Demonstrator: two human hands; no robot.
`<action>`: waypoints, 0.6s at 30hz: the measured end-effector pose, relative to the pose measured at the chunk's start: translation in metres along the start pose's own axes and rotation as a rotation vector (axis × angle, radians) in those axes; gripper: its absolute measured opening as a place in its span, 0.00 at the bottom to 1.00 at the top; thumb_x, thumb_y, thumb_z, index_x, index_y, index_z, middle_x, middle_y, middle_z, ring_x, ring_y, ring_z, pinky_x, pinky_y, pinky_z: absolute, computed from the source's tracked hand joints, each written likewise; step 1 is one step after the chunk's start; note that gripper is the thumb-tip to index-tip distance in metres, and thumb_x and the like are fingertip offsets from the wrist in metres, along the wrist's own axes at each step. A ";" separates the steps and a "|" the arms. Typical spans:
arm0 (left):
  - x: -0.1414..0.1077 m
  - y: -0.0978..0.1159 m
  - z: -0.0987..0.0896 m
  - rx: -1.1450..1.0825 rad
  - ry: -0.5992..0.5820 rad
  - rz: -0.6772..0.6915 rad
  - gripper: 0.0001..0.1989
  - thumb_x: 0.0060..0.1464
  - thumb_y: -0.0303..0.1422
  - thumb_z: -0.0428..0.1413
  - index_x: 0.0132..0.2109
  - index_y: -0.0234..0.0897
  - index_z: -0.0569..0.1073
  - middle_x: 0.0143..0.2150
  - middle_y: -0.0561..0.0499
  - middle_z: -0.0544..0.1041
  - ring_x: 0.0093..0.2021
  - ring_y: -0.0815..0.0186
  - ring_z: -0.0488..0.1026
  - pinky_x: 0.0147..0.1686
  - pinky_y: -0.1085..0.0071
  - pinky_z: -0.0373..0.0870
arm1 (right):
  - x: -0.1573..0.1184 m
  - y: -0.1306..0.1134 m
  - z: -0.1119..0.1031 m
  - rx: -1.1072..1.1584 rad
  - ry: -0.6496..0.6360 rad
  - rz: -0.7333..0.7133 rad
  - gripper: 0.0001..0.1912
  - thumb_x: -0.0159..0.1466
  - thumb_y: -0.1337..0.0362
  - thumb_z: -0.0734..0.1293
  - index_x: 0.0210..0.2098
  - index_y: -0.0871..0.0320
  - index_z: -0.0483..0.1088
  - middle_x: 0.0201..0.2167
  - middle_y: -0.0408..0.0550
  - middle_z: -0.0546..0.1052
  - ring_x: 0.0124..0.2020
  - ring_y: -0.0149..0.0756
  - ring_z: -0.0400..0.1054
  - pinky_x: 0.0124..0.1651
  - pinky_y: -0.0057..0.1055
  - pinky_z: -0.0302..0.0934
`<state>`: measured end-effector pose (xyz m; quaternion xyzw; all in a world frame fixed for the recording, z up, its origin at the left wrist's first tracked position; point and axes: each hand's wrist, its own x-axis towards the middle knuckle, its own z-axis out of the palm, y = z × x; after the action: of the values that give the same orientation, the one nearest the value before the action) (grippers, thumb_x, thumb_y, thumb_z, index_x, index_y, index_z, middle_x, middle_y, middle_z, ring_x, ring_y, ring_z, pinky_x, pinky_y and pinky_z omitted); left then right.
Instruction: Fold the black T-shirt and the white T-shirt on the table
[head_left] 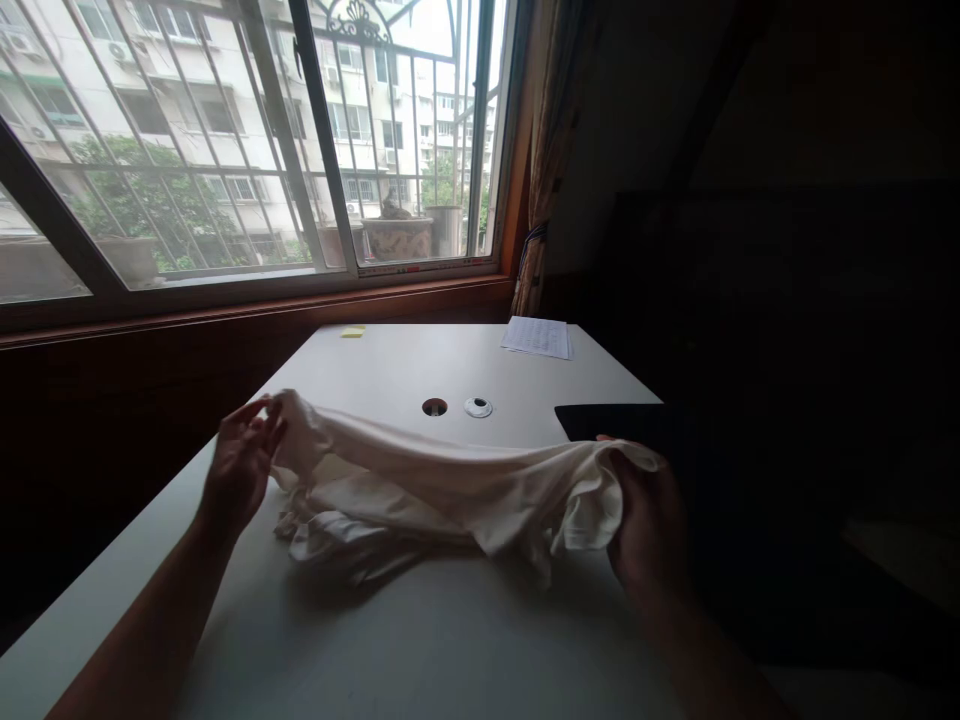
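A crumpled piece of white cloth [450, 485], perhaps a garment, stretches between my two hands above the white table [420, 640]. At its left end, my left hand [244, 460] pinches a corner between thumb and fingers. My right hand [649, 510] grips the other end, with fabric draped over the thumb and fingers. The upper edge sags slightly in the middle, and loose folds hang down close to the tabletop. Whether the lowest folds touch the table I cannot tell. Part of my right hand is in dark shade.
Beyond the cloth are a round hole [435, 407] and a white round cap [478, 407] in the tabletop. Papers [538, 337] and a yellow note [353, 331] lie near the far edge. A dark flat object [615, 420] is at right. Behind stand a barred window [360, 150] and curtain [536, 230].
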<state>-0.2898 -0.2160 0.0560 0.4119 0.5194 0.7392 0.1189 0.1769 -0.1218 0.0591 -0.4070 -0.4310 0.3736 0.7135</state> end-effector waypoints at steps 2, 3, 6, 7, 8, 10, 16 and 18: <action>-0.010 -0.009 0.009 0.040 -0.218 -0.055 0.26 0.62 0.45 0.60 0.64 0.47 0.66 0.70 0.44 0.63 0.67 0.51 0.66 0.63 0.51 0.68 | -0.001 0.000 0.003 0.009 0.020 -0.053 0.12 0.61 0.62 0.71 0.45 0.55 0.75 0.53 0.50 0.78 0.54 0.43 0.72 0.57 0.46 0.65; -0.014 -0.013 0.011 0.075 -0.318 -0.056 0.28 0.63 0.45 0.59 0.66 0.50 0.63 0.73 0.45 0.58 0.69 0.50 0.63 0.65 0.50 0.65 | -0.002 -0.002 0.003 -0.020 0.014 -0.107 0.10 0.62 0.64 0.70 0.44 0.55 0.75 0.56 0.50 0.77 0.58 0.45 0.70 0.61 0.48 0.62; -0.022 -0.017 0.013 0.270 -0.511 0.095 0.25 0.66 0.43 0.56 0.67 0.48 0.64 0.72 0.43 0.58 0.70 0.50 0.61 0.66 0.49 0.63 | -0.008 -0.007 0.003 -0.212 -0.131 -0.339 0.08 0.66 0.67 0.66 0.44 0.54 0.76 0.57 0.50 0.76 0.63 0.47 0.66 0.66 0.54 0.57; -0.023 -0.016 0.013 0.360 -0.563 0.175 0.21 0.66 0.42 0.56 0.64 0.47 0.68 0.69 0.43 0.63 0.68 0.51 0.63 0.65 0.50 0.64 | -0.011 -0.007 0.003 -0.280 -0.233 -0.425 0.09 0.67 0.68 0.65 0.43 0.53 0.76 0.56 0.49 0.77 0.62 0.47 0.66 0.66 0.54 0.58; -0.025 -0.014 0.013 0.453 -0.617 0.253 0.18 0.66 0.40 0.56 0.60 0.46 0.72 0.65 0.43 0.68 0.66 0.52 0.66 0.63 0.52 0.66 | -0.014 -0.007 0.003 -0.341 -0.362 -0.506 0.10 0.67 0.69 0.64 0.44 0.52 0.76 0.54 0.49 0.78 0.61 0.46 0.67 0.65 0.54 0.59; -0.029 -0.007 0.015 0.595 -0.744 0.381 0.10 0.65 0.37 0.57 0.51 0.44 0.77 0.54 0.45 0.75 0.56 0.55 0.72 0.57 0.57 0.70 | -0.021 -0.003 0.006 -0.450 -0.685 -0.635 0.14 0.68 0.71 0.63 0.47 0.50 0.76 0.51 0.48 0.79 0.60 0.45 0.69 0.64 0.51 0.63; -0.050 0.024 0.037 0.586 -1.135 0.389 0.09 0.68 0.32 0.52 0.46 0.42 0.78 0.39 0.49 0.78 0.39 0.63 0.74 0.41 0.68 0.71 | -0.041 0.014 0.014 -0.824 -1.326 -0.608 0.19 0.67 0.62 0.68 0.57 0.49 0.74 0.66 0.50 0.68 0.68 0.50 0.60 0.67 0.49 0.59; -0.058 0.032 0.046 0.602 -1.225 0.384 0.12 0.66 0.35 0.55 0.54 0.46 0.76 0.48 0.48 0.79 0.47 0.61 0.75 0.47 0.65 0.72 | -0.041 0.017 0.013 -0.920 -1.281 -0.569 0.19 0.68 0.62 0.67 0.59 0.49 0.73 0.64 0.50 0.70 0.65 0.48 0.64 0.65 0.48 0.61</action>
<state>-0.2117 -0.2339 0.0608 0.8529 0.4591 0.2067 0.1382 0.1471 -0.1483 0.0348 -0.2422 -0.9486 0.1251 0.1609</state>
